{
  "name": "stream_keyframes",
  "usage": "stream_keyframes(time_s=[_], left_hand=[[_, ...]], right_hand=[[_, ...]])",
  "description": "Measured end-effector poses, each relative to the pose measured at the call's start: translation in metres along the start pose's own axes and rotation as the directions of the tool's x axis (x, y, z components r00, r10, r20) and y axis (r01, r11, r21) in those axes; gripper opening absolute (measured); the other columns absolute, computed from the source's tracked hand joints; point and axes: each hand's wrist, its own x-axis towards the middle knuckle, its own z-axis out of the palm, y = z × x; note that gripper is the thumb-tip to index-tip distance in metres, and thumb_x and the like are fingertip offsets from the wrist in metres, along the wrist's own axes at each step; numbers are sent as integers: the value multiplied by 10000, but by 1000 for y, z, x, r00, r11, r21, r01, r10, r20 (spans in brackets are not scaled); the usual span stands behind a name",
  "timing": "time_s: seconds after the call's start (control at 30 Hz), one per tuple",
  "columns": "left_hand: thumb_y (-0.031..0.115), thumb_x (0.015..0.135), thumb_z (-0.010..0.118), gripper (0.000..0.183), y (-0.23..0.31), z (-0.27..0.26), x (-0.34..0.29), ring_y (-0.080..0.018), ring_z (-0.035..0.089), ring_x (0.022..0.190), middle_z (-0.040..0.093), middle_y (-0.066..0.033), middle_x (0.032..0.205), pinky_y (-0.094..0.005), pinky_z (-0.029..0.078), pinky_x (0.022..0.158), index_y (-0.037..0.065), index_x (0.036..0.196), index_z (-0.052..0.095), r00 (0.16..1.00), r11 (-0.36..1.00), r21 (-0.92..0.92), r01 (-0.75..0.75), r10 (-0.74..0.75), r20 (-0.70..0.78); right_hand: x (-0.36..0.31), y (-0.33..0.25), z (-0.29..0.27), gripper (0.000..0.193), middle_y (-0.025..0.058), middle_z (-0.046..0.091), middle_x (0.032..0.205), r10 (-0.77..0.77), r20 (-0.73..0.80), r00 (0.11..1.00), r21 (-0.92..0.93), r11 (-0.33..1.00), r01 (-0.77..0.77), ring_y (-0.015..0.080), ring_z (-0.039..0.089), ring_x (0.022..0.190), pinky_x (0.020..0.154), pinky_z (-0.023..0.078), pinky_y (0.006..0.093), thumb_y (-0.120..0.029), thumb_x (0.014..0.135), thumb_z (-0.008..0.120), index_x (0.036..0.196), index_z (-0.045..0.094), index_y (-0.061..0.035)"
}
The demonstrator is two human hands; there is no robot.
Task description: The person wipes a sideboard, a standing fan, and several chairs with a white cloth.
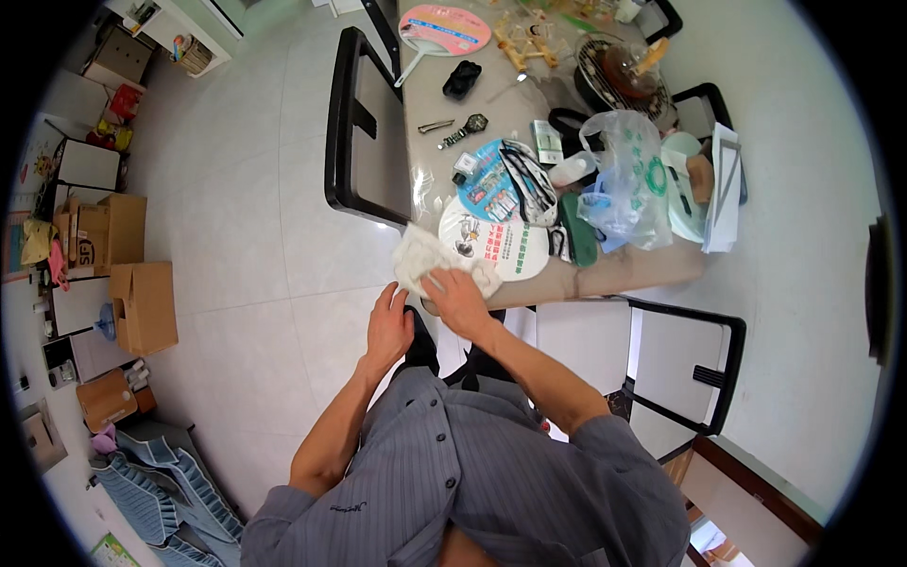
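Observation:
A crumpled cream cloth (422, 255) lies over the near left corner of the table (652, 269), partly on a round white hand fan (520, 248). My right hand (460, 302) is on the cloth's near part, its fingers bent and pressing into the fabric. Just left of the corner, my left hand (389, 329) is held with fingers stretched forward, close to the cloth's lower edge; whether its fingertips touch the cloth I cannot tell. Beyond the white fan lies a blue hand fan (487, 184), with a black-and-white folded item (529, 184) on it.
A clear plastic bag (624, 180), a green case (578, 230), a wristwatch (465, 130) and a pink fan (444, 30) lie on the table. A round grill with a glass pot (628, 71) stands farther back. Chairs (364, 128) flank the table; cardboard boxes (142, 307) stand at left.

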Motion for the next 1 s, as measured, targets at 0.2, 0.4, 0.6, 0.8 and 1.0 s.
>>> stream_keyframes(time_s=[0.2, 0.4, 0.6, 0.8, 1.0], left_hand=[[40, 890, 674, 475, 2, -2, 16, -459, 561, 1291, 526, -279, 1461, -495, 489, 1082, -31, 1350, 580, 997, 998, -64, -3, 7, 72], [52, 896, 671, 472, 10, 2, 20, -440, 564, 1300, 533, -253, 1459, -469, 500, 1078, -8, 1354, 577, 996, 991, -131, 22, -10, 87], [64, 893, 679, 470, -3, -12, 11, -439, 569, 1294, 538, -238, 1458, -467, 510, 1070, 5, 1349, 583, 998, 994, -95, 46, -41, 49], [84, 907, 677, 460, -28, -30, -18, -429, 563, 1306, 536, -247, 1462, -469, 493, 1091, -24, 1346, 591, 988, 987, -59, 149, -146, 55], [106, 889, 697, 442, -46, -25, -30, -432, 591, 1257, 563, -223, 1423, -482, 529, 1036, 11, 1312, 612, 991, 987, -95, 132, -129, 31]], right_hand=[[-77, 53, -56, 391, 175, 638, 1195, 103, -16, 995, 90, 991, -101, 375, 616, 1050, 905, 519, 469, -42, 801, 691, 1193, 689, -53], [-86, 28, -39, 372, 201, 615, 1176, 223, -31, 974, 20, 975, -222, 387, 613, 1005, 864, 532, 470, -21, 836, 671, 1207, 656, -25], [44, 23, 7, 276, 174, 588, 1087, 69, -24, 997, -6, 998, -69, 371, 628, 1039, 839, 552, 462, -32, 876, 588, 1149, 629, -41], [179, 63, 19, 283, 212, 592, 1167, 203, -118, 972, -55, 976, -210, 422, 611, 1069, 919, 535, 498, -53, 907, 592, 1185, 625, -14], [93, 16, 21, 308, 206, 598, 1216, 38, -27, 999, -133, 990, -41, 393, 608, 1072, 904, 545, 470, -35, 859, 593, 1164, 636, -21]])
